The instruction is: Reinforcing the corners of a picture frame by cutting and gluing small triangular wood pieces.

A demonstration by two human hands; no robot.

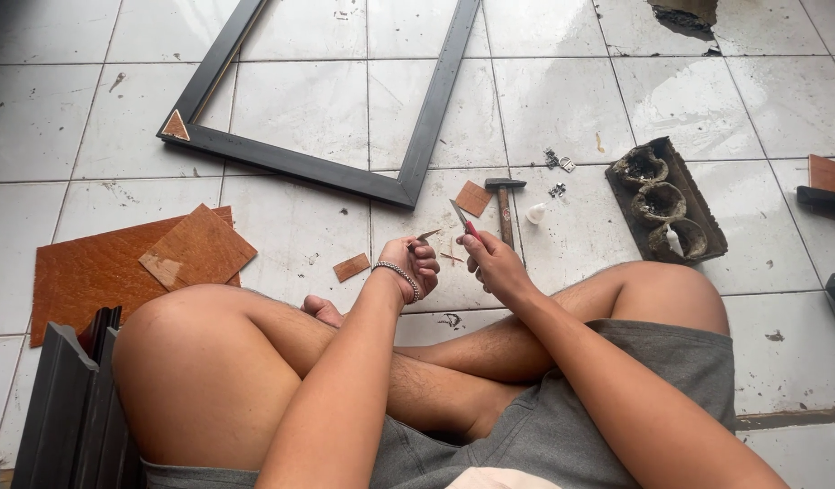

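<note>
On the tiled floor before you lies the dark frame (345, 172), one corner brace fitted. Your left hand (413, 267) pinches a small wood piece (428, 235); your right hand (494, 263) grips the cutter (462, 217), trimming apparently unfinished.

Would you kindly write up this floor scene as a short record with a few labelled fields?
setting: person seated cross-legged on a white tiled floor
left hand: holds a small thin piece at the fingertips; beaded bracelet on the wrist
right hand: grips a red-handled utility knife, blade pointing up and away
ahead: dark picture frame lying flat, with a triangular brown piece in one corner
near the frame: hammer, small brown offcuts
left side: brown board sheets, dark mouldings
right side: dark tray with three hollows
</note>
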